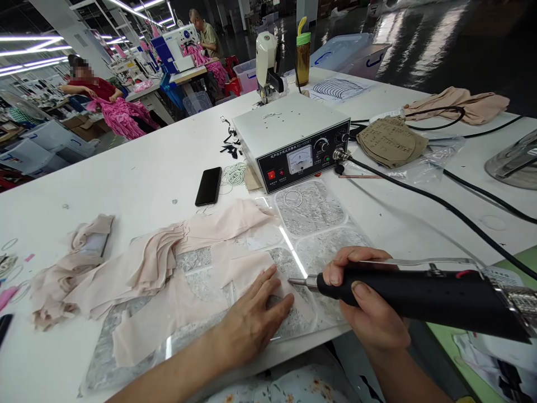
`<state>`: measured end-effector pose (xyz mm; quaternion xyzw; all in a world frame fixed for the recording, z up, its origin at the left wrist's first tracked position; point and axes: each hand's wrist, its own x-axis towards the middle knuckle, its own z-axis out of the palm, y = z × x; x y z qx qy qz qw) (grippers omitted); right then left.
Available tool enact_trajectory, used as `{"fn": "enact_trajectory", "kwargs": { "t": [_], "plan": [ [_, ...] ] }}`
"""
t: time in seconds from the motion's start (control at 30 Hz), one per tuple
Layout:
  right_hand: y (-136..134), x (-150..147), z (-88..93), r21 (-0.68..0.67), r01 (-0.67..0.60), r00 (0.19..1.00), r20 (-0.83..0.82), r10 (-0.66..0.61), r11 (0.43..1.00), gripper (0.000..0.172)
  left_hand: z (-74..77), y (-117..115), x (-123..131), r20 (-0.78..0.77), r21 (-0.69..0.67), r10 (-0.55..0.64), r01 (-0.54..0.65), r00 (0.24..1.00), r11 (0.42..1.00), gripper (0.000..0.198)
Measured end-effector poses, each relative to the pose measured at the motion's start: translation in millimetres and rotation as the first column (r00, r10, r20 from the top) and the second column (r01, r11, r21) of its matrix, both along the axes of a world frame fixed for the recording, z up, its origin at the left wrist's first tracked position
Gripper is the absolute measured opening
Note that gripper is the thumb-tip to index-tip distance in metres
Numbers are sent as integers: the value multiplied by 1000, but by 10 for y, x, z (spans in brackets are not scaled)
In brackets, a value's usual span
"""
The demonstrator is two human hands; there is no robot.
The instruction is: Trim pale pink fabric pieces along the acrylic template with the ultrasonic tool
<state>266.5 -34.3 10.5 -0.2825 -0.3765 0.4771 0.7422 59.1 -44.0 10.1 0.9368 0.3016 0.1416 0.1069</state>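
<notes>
My left hand lies with fingers stretched out on a pale pink fabric piece, pressing it against the grey marbled mat. Wrapped around a black handheld ultrasonic welder is my right hand. The welder's metal tip points left and is close to the fabric's right part; whether they touch I cannot tell. Left of my hands lie a layered stack of pink fabric pieces and a separate cut piece.
Behind the mat stands a control box with a dial, its black cable running right. A phone, a brown fabric bundle, a bottle and a white machine head are on the table. Two people work at the back left.
</notes>
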Motion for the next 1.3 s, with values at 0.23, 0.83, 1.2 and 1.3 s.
{"fn": "enact_trajectory", "kwargs": {
  "t": [0.23,0.83,1.2,1.3],
  "plan": [
    [20,-11,20,-12,6,1000,21,-6,1000,14,0,0,1,-35,18,-1,1,999,1000,28],
    [15,11,0,-34,-3,999,49,4,999,16,-15,-6,-38,-82,5,-5,6,997,1000,32],
    [32,20,-11,-22,-20,997,75,22,1000,14,-19,-5,-27,-100,9,-5,6,995,1000,37],
    [33,19,-10,-21,-18,997,77,20,1000,14,-14,-10,-36,-102,-2,-12,12,995,1000,38]
  ]
}}
